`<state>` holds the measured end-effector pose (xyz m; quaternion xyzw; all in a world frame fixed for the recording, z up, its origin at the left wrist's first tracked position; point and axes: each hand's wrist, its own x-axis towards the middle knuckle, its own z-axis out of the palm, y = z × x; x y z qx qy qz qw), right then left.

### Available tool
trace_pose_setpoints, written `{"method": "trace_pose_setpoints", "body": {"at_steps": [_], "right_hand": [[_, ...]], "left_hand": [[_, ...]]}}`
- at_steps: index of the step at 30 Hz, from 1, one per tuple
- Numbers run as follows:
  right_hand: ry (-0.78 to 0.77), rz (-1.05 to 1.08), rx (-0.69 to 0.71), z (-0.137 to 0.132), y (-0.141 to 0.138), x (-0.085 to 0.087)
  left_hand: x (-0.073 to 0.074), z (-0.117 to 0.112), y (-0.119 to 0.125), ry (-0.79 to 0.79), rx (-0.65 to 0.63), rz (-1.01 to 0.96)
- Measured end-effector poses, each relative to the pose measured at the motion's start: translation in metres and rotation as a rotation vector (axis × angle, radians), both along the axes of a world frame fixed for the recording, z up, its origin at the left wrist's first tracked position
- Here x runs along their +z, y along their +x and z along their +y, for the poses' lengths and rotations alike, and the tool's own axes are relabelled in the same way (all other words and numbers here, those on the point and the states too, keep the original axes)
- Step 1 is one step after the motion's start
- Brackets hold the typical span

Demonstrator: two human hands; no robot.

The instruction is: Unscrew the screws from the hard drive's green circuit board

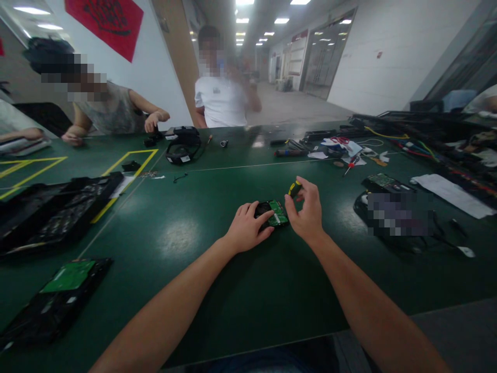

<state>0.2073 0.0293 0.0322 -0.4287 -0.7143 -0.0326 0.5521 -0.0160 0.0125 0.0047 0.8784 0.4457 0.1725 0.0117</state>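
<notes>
Circuit board (279, 207), white patch (277, 219) possibly a label

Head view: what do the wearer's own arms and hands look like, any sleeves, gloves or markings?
The left forearm and right forearm are bare as far as they show, with no sleeve in frame. The left hand and right hand wear no gloves. I see no watch, bracelet, cable or marking; rings are too small to rule out.

Electronics workshop: green workbench (209, 189) (partly yellow-lined), circuit board (279, 211), coloured wires (388, 135).
</notes>
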Motion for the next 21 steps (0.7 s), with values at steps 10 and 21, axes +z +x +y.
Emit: {"method": "trace_pose_setpoints", "body": {"at_steps": [10, 21], "right_hand": [[-0.026, -0.014, -0.003, 0.0008, -0.0010, -0.0021], [-0.017, 0.004, -0.007, -0.0006, -0.0003, -0.0004]], "left_hand": [[-0.0007, -0.0005, -0.0008, 0.002, -0.003, -0.004], [0.0004, -0.0012, -0.0003, 0.000, 0.001, -0.011]]}}
